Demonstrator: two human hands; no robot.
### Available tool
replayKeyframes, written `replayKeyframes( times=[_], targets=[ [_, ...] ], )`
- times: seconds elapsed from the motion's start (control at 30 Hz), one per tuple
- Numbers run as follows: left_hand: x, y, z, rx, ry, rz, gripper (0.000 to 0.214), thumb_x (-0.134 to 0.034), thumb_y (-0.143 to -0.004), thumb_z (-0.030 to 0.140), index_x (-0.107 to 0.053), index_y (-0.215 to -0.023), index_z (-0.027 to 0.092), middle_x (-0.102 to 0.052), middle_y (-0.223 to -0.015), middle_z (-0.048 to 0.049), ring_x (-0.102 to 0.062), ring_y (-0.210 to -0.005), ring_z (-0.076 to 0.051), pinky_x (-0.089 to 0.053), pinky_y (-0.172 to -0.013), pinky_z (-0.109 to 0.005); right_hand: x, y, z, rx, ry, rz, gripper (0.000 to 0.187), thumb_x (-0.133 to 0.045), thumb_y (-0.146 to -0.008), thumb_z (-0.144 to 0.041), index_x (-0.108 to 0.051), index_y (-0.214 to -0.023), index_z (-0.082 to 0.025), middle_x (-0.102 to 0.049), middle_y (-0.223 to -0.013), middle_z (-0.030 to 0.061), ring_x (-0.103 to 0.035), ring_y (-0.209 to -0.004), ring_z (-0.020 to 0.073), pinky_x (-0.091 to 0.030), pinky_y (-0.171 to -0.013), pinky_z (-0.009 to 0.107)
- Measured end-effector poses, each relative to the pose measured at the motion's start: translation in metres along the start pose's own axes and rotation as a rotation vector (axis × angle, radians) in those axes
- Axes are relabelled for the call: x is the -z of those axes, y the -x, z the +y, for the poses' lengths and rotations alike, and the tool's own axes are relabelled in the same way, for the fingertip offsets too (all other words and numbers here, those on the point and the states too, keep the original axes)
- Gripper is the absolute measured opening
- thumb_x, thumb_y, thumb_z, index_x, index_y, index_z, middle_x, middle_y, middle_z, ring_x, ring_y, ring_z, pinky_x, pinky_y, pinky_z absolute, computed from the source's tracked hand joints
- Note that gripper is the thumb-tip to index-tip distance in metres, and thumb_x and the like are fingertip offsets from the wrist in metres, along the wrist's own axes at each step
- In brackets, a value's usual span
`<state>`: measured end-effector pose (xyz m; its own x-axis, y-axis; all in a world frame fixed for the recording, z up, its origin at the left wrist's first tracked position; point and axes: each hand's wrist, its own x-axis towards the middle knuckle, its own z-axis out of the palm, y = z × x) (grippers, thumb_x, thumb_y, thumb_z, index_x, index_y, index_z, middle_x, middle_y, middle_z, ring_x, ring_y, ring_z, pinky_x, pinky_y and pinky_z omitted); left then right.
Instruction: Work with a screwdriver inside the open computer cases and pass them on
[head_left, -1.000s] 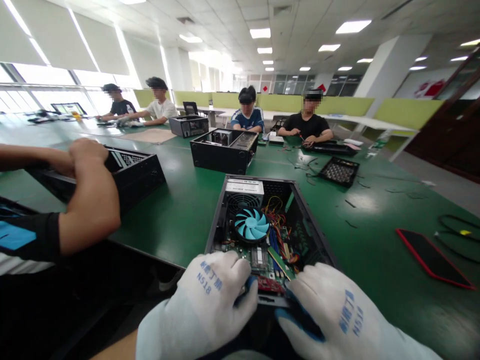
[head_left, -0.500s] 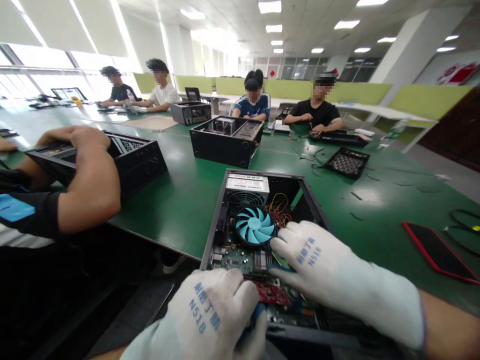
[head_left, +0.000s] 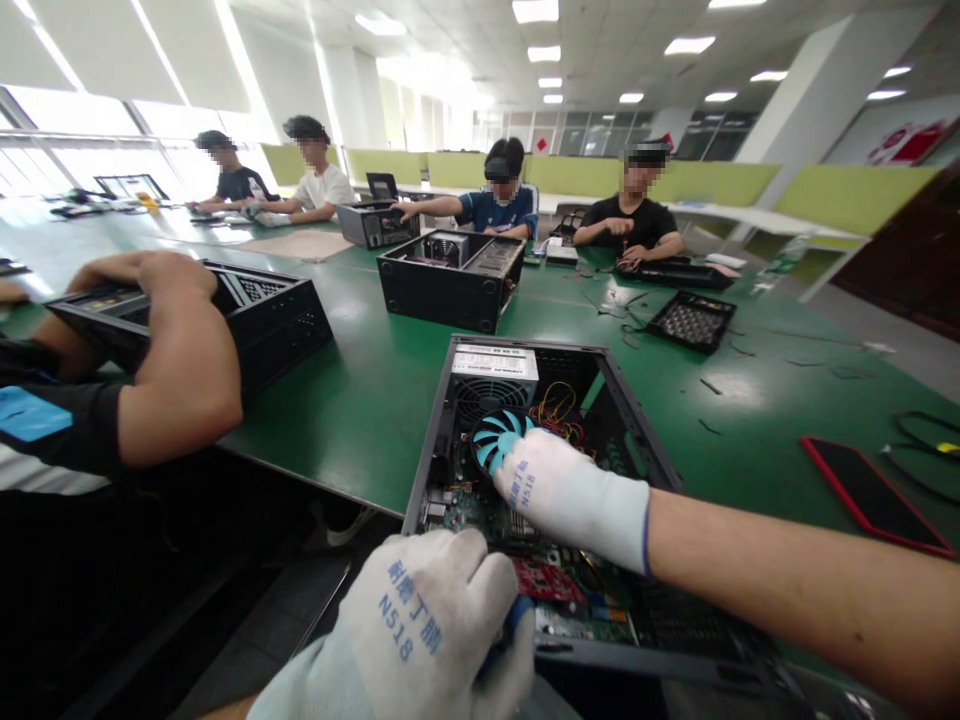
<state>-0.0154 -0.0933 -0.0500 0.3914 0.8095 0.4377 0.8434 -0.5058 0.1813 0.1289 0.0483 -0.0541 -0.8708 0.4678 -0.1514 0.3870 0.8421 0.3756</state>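
Observation:
An open black computer case (head_left: 634, 425) lies on the green table (head_left: 375, 400) in front of me, with a blue cooling fan (head_left: 491, 437), a power supply (head_left: 495, 365), coloured wires and a red card (head_left: 551, 582) inside. My right hand (head_left: 559, 487), in a white glove, reaches into the case and rests on the blue fan, fingers curled over it. My left hand (head_left: 435, 625), also gloved, is closed on the near edge of the case by the red card.
A person's bare arm (head_left: 176, 375) at my left holds another black case (head_left: 255, 320). A third open case (head_left: 450, 280) stands further back, several people sit beyond it. A black perforated panel (head_left: 694, 320) and a red-edged phone (head_left: 874, 495) lie at the right.
My right hand has gone from the near edge of the case forward and left onto the blue fan, its arm stretching across the case. My left hand has stayed on the near edge.

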Motion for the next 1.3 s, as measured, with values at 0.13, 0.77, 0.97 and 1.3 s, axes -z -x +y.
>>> replayKeyframes(
  times=[0.13, 0.77, 0.97, 1.3],
  targets=[
    [0.001, -0.002, -0.001, -0.007, -0.012, 0.005, 0.016, -0.056, -0.086, 0.031, -0.048, -0.074, 0.025, -0.055, -0.068, 0.0003, -0.052, -0.054, -0.017, -0.033, -0.047, -0.035, 0.007, 0.014, 0.010, 0.032, -0.081, -0.048, 0.023, -0.065, -0.075, -0.016, -0.067, -0.098, -0.015, -0.071, -0.092, 0.0125, -0.068, -0.082, 0.0257, -0.048, -0.069, 0.036],
    [0.002, -0.001, 0.002, 0.040, -0.015, -0.029, 0.016, -0.057, -0.086, 0.031, -0.048, -0.074, 0.026, -0.057, -0.071, 0.0005, -0.053, -0.056, -0.017, -0.034, -0.048, -0.035, -0.011, 0.025, 0.073, -0.406, -0.057, -0.062, 0.029, -0.046, -0.095, -0.031, -0.071, -0.095, -0.016, -0.074, -0.087, 0.0133, -0.071, -0.080, 0.0254, -0.043, -0.067, 0.034],
    [0.001, 0.000, 0.001, 0.034, -0.011, -0.018, 0.017, -0.058, -0.085, 0.033, -0.048, -0.074, 0.026, -0.056, -0.071, 0.0011, -0.052, -0.054, -0.017, -0.033, -0.047, -0.035, -0.021, 0.022, 0.087, -0.319, -0.010, -0.139, 0.023, -0.057, -0.091, -0.029, -0.074, -0.095, -0.015, -0.074, -0.098, 0.0139, -0.066, -0.094, 0.0262, -0.042, -0.077, 0.036],
    [0.009, -0.015, -0.005, -0.015, 0.061, -0.090, 0.006, -0.055, -0.084, 0.030, -0.051, -0.084, 0.024, -0.059, -0.077, -0.0006, -0.057, -0.062, -0.019, -0.042, -0.052, -0.032, -0.016, 0.041, 0.089, -0.437, -0.171, 0.164, 0.050, -0.041, -0.100, -0.053, -0.073, -0.100, -0.014, -0.071, -0.095, 0.0135, -0.062, -0.092, 0.0247, -0.040, -0.080, 0.033]
  ],
)
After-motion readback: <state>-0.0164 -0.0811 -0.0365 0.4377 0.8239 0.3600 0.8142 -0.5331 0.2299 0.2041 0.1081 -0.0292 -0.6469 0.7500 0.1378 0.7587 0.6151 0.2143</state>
